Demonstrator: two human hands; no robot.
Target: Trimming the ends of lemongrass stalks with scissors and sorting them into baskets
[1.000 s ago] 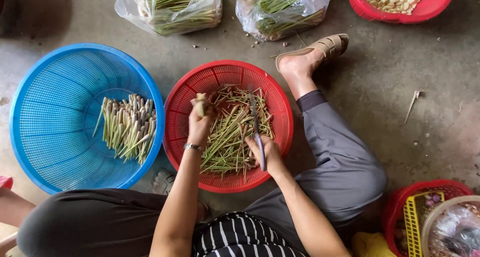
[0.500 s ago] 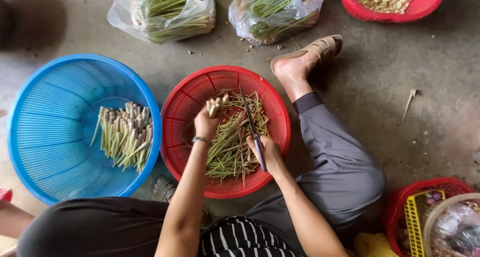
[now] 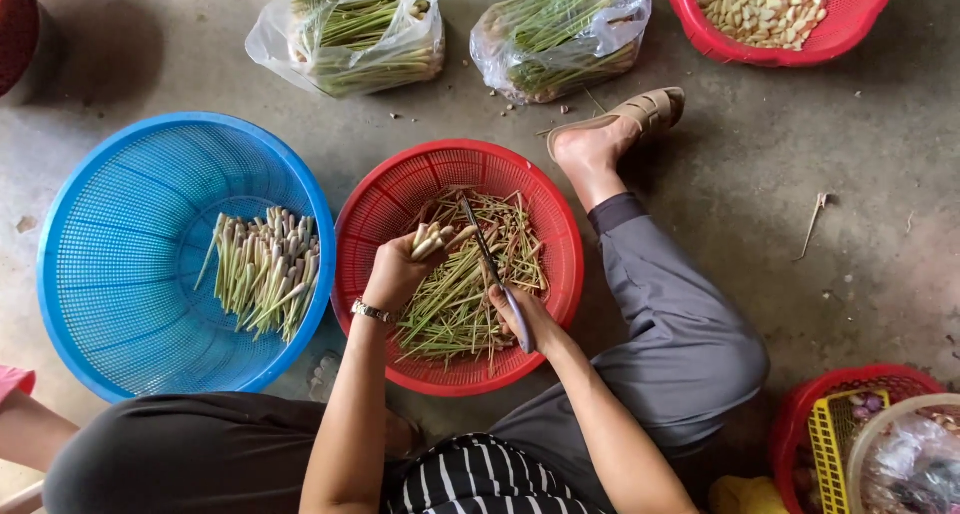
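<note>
The left hand [image 3: 395,272] is clutching lemongrass stalks [image 3: 432,240] over the red basket [image 3: 400,189], the right hand [image 3: 525,319] gripping a knife [image 3: 490,259] just beside them (trimmed pile [image 3: 262,269] leftward, two bags [image 3: 355,34] beyond remaining).

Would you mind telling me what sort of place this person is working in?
Probably an informal food-prep spot on the ground, at a home or market kitchen. The person sits on a bare concrete floor, trimming stalks over a red basket, with cut stalks in a blue basket and bagged green bundles nearby.
</note>
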